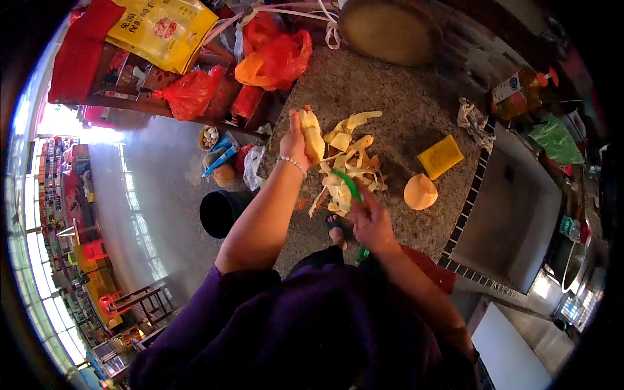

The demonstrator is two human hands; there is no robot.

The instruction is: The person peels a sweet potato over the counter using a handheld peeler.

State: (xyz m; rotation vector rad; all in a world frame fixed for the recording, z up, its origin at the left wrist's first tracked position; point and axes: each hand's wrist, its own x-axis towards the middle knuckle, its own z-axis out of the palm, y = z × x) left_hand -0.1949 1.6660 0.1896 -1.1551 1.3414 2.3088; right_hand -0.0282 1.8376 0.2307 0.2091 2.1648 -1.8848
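My left hand (pixel 296 144) is wrapped round a long, pale yellow piece of squash (pixel 312 135) at the counter's left part. Closed round a green peeler (pixel 349 183), my right hand (pixel 374 221) is a little below and to the right of it. The peeler's head is over a heap of yellow peelings (pixel 357 159), apart from the squash as far as I can tell. A rounded, pale orange piece of squash (pixel 420 192) lies on the stone counter (pixel 383 97), right of my right hand. Beside that piece is a yellow sponge (pixel 441 157).
A sink (pixel 504 208) with a dark tiled edge is on the right. Crumpled foil-like wrap (pixel 474 120) and a bottle (pixel 517 94) stand near its far end. Red plastic bags (pixel 276 55) lie at the far left. A black bucket (pixel 221 213) stands on the floor.
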